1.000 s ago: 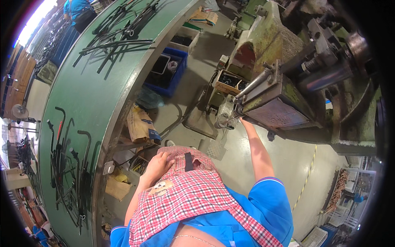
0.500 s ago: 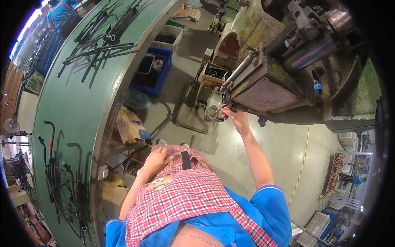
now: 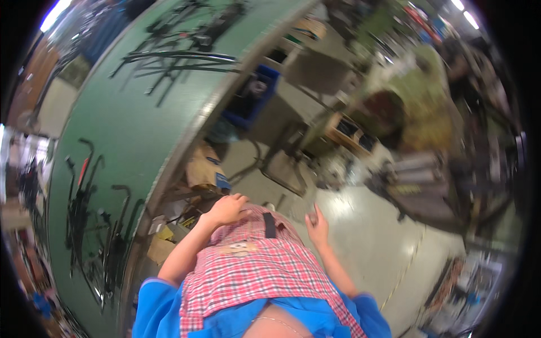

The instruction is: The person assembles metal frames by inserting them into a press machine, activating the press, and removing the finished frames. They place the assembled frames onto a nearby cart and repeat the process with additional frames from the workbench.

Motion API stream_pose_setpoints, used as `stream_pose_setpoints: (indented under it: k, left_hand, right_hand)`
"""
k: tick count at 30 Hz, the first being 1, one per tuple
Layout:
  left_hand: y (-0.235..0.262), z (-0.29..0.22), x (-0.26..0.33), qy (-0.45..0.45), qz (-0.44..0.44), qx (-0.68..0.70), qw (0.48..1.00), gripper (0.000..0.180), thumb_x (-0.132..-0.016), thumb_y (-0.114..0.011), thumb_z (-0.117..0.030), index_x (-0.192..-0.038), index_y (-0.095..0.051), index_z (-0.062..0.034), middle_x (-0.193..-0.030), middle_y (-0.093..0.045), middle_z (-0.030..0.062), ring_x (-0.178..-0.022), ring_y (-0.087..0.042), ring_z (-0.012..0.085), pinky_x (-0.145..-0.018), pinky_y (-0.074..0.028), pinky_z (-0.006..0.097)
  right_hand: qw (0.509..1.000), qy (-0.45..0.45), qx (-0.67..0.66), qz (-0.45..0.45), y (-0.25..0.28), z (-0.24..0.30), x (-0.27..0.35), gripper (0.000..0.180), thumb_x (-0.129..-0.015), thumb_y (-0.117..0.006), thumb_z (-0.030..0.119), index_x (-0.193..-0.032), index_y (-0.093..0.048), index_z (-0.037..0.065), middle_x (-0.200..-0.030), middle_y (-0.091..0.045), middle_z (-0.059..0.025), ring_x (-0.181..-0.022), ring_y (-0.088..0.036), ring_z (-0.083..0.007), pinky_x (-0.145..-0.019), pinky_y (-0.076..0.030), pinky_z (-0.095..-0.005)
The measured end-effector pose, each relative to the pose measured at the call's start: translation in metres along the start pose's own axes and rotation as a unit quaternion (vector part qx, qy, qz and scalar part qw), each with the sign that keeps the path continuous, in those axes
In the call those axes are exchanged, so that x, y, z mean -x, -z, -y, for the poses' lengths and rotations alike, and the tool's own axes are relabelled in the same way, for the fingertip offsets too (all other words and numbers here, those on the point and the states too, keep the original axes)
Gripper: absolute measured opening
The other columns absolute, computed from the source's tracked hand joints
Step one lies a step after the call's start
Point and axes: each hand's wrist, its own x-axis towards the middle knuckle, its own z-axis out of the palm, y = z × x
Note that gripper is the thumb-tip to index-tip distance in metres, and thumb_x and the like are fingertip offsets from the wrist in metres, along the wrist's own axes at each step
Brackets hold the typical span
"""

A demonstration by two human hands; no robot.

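Note:
My left hand (image 3: 227, 209) is over the red checked apron (image 3: 256, 276), at its upper left edge, fingers loosely stretched, with nothing visible in it. Off to the apron's right, my right hand (image 3: 318, 227) is raised above the floor with the index finger pointing away from me. Its fingers look apart and I see nothing held, though motion softens the detail. Beyond it stands a worn green machine (image 3: 417, 107), blurred, with a blocky metal part (image 3: 417, 183) nearest to me. Neither hand touches the machine.
A green workbench (image 3: 129, 135) runs along the left, with black bent metal rods (image 3: 180, 56) at its far end and more tubular black parts (image 3: 115, 236) nearer. Below its edge are a blue bin (image 3: 262, 93) and a paper sack (image 3: 205, 169). A small box (image 3: 350, 134) sits by the machine.
My right hand has come away from the machine, back toward my body. The view has swung, so bench and machine sit further right in it. My left hand stays by the apron.

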Motion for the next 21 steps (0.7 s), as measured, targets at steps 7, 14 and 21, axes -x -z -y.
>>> stream_pose_setpoints:
  k: [7,14,21]
  left_hand:
    - [0.148,0.152,-0.081,0.169,-0.253,-0.139,0.942,0.05,-0.076,-0.067,-0.035,-0.108,-0.052,0.0008,-0.106,-0.055,0.0192,-0.099,-0.055,0.0354,-0.085,-0.046,0.042]
    - [0.271,0.336,-0.114,0.399,-0.29,-0.133,0.86,0.044,-0.079,-0.061,-0.021,-0.114,-0.05,0.0032,-0.112,-0.058,0.0221,-0.104,-0.058,0.0351,-0.091,-0.044,0.046]
    - [0.293,0.325,-0.121,0.33,-0.194,-0.057,0.922,0.027,-0.081,-0.062,-0.029,-0.095,-0.063,-0.0056,-0.096,-0.065,0.0186,-0.093,-0.063,0.0366,-0.078,-0.051,0.046]
  right_hand:
    - [0.994,-0.033,-0.009,0.104,-0.062,0.019,-0.006,0.048,-0.083,-0.064,0.01,-0.128,-0.051,0.002,-0.083,-0.065,-0.0097,-0.063,-0.059,-0.0123,-0.059,-0.048,-0.0266]
    - [0.997,-0.062,-0.006,0.052,-0.072,0.06,-0.046,0.039,-0.083,-0.063,0.009,-0.12,-0.056,-0.001,-0.085,-0.066,-0.0121,-0.064,-0.061,-0.015,-0.06,-0.05,-0.0282]
    - [0.991,-0.023,0.07,0.109,-0.11,0.104,-0.064,0.035,-0.082,-0.065,0.011,-0.114,-0.059,0.001,-0.082,-0.066,-0.0116,-0.068,-0.064,-0.0157,-0.064,-0.051,-0.0274]
